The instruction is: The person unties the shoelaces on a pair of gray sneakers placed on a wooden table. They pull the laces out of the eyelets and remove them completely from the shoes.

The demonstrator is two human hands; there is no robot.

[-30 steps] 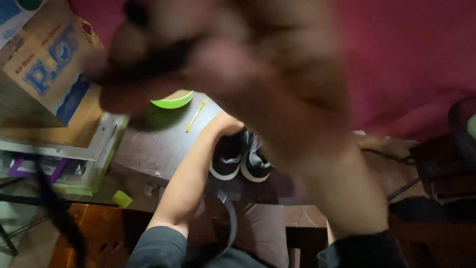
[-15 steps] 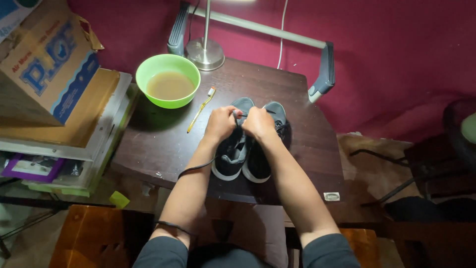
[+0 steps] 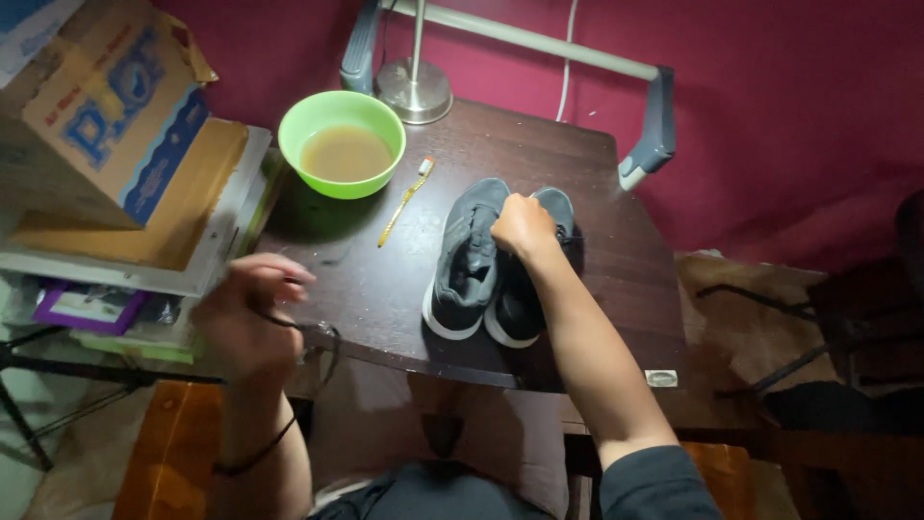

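Left hand (image 3: pixel 248 323), at 8 o'clock: fingers pinched narrow on a dark shoelace (image 3: pixel 313 337), which loops down over the table (image 3: pixel 385 289) edge. Hand blurred.

Right hand (image 3: pixel 523 224), near centre: fingers curled closed on the top of the right-side shoe of a grey pair of sneakers (image 3: pixel 472 260), toes toward the person.

At 11 o'clock of the sneakers: yellow toothbrush (image 3: pixel 406 199), then green bowl (image 3: pixel 342 144) of murky liquid.
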